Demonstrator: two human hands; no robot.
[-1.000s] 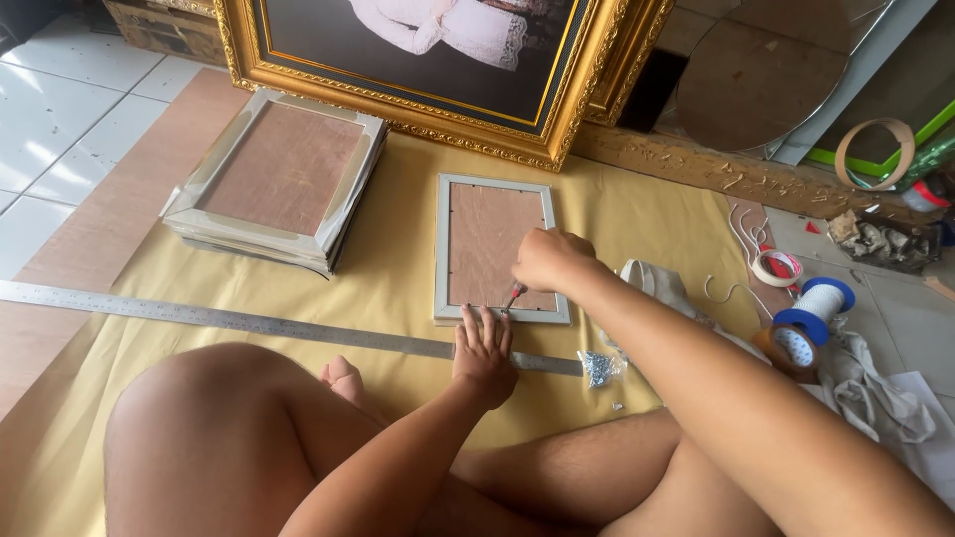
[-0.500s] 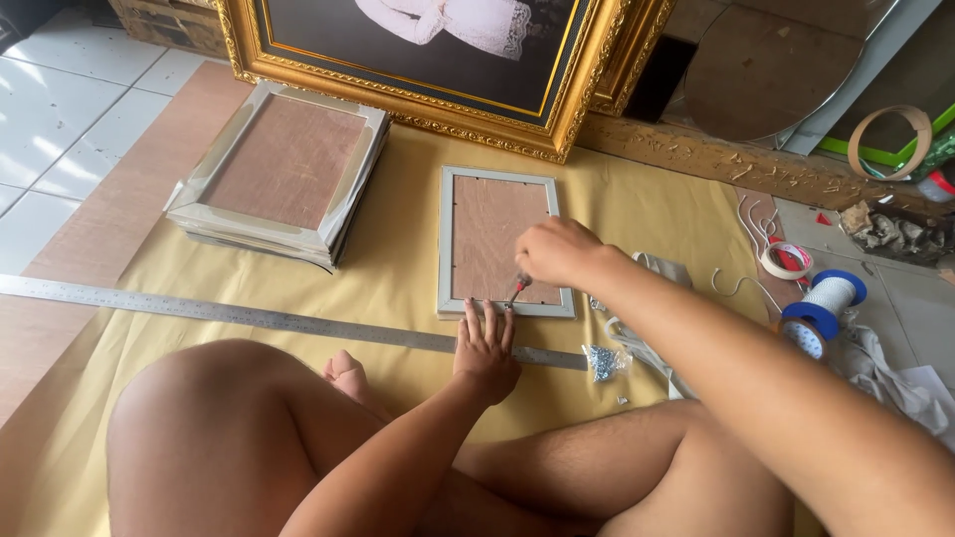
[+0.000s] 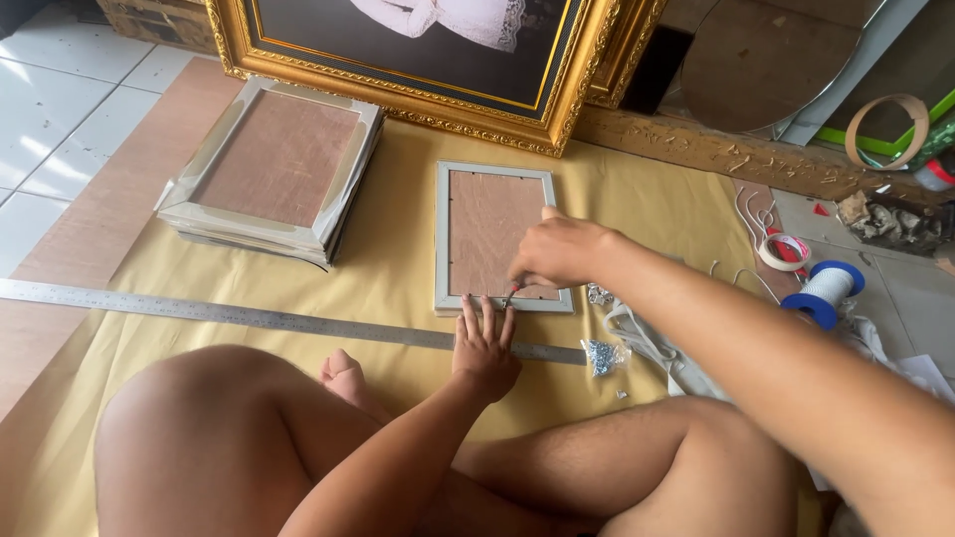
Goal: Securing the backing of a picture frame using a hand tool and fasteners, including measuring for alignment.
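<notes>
Small silver picture frame (image 3: 494, 239) laid face down on yellow cloth (image 3: 398, 259), near edge pinned by flat, spread fingers of left hand (image 3: 484, 346); small red-handled tool (image 3: 510, 293) gripped by clenched right hand (image 3: 557, 254) at backing's lower edge; steel ruler (image 3: 199, 312) just beside.

You have two hands in view: your left hand (image 3: 484, 350) and your right hand (image 3: 559, 251). One small frame (image 3: 494, 237) lies face down on the cloth (image 3: 398, 268), and one stack of frames (image 3: 274, 169) sits beside it (how many are in the stack you cannot tell). One gilt frame (image 3: 418, 60) leans behind. You have one long ruler (image 3: 199, 313), one small bag of screws (image 3: 603, 355), one blue spool (image 3: 824, 289), one tape roll (image 3: 785, 251) and one tan ring (image 3: 887, 131).
</notes>
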